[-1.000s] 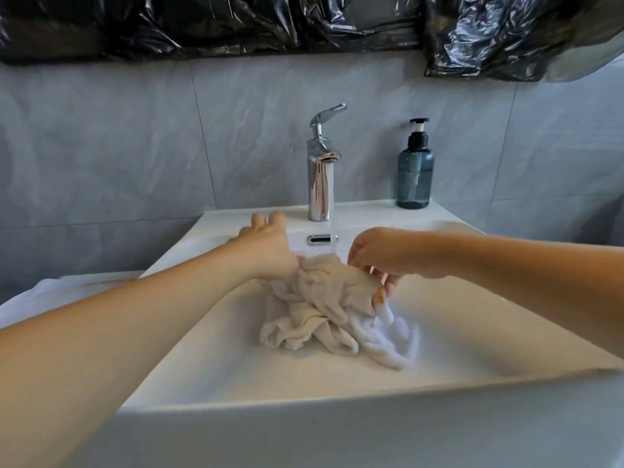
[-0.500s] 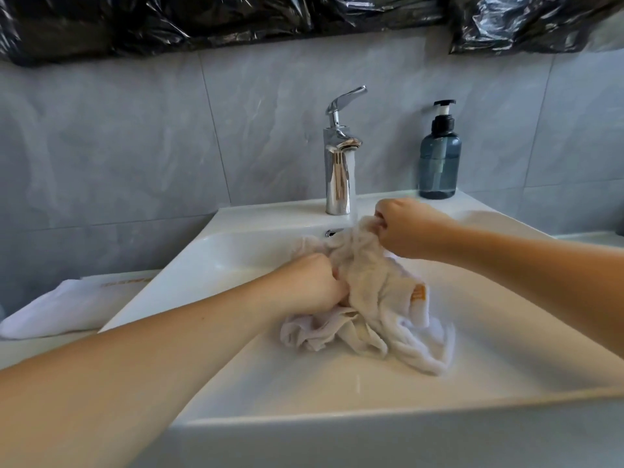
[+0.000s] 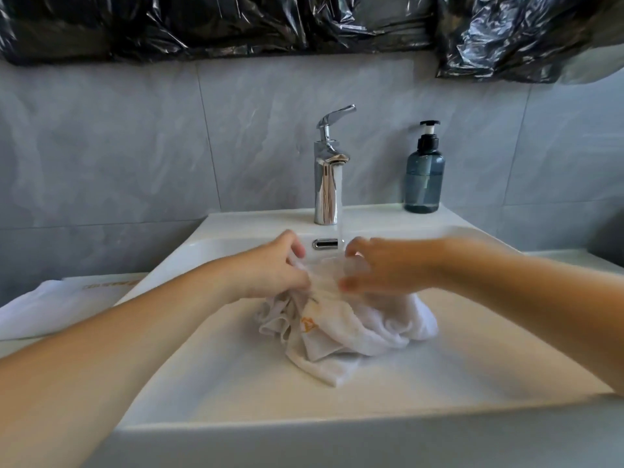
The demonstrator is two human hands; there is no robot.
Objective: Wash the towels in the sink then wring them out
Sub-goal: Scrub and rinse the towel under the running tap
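The left hand point(image 3: 270, 265) gripped the wet towel point(image 3: 341, 325) with curled fingers; the right hand point(image 3: 381, 268), blurred, spread its fingers loosely over the cloth's top. The towel lay bunched mid-basin in the sink point(image 3: 236, 383), under water from the tap point(image 3: 326, 177) at the back edge. A soap bottle point(image 3: 423, 173) stood at the back right corner.

Crumpled white terry-cloth towel point(image 3: 354, 329): soft, wet, with orange embroidery. Rectangular white ceramic sink point(image 3: 236, 383): smooth, glossy. Polished chrome metal tap point(image 3: 326, 184): mirror finish. Translucent blue-grey plastic pump bottle point(image 3: 424, 177), far right: smooth, black plastic pump. Grey stone-look wall tiles point(image 3: 101, 146): matt. Black plastic sheeting point(image 3: 236, 21): crinkled, glossy.
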